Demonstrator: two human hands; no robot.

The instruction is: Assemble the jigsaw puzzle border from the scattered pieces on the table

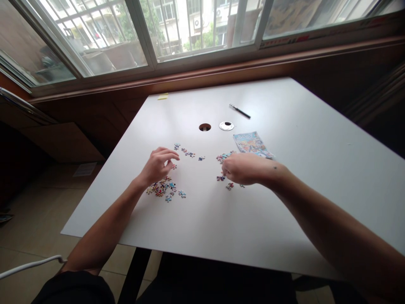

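Note:
Above the left part of the white table, my left hand is open, its fingers bent and the thumb apart from them. A pink jigsaw piece shows just by its fingertips. Below it lies a heap of mixed jigsaw pieces, with a blue piece apart to the right. My right hand is closed, fingers pointing down among a second group of pieces. What its fingertips hold is hidden. A dark piece and a reddish piece lie close below that hand.
A colourful printed sheet lies beyond my right hand. Farther back are a black pen, a round cable hole and its silver cover. Loose pieces dot the middle. Yellow tape marks the far edge, below a window.

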